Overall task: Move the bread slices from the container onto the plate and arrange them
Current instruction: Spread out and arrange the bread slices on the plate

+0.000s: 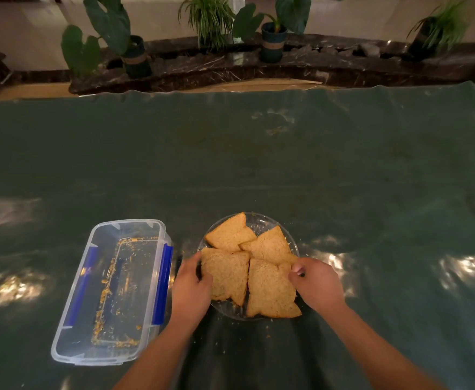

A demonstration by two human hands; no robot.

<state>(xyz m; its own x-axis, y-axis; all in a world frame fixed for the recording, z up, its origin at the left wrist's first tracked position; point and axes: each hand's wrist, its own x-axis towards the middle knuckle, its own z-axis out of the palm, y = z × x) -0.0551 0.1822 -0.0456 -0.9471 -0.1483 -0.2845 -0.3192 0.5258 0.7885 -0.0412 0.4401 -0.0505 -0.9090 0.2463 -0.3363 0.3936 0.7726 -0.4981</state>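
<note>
Bread slices (259, 266), four of them, lie fanned on the glass plate (294, 246). Nearest me, the left hand (190, 288) grips the near-left slice's edge, while the right hand (316, 285) pinches the near-right slice's corner. They look light, soft and crumbly; better lifted by the crust. Beside them the container (112, 291) holds only crumbs, with no readable writing. Plants (208, 18) stand beyond.

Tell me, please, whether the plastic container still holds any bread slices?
Empty of slices: the container shows only crumbs on its clear bottom, and four bread slices lie on the plate.
</note>
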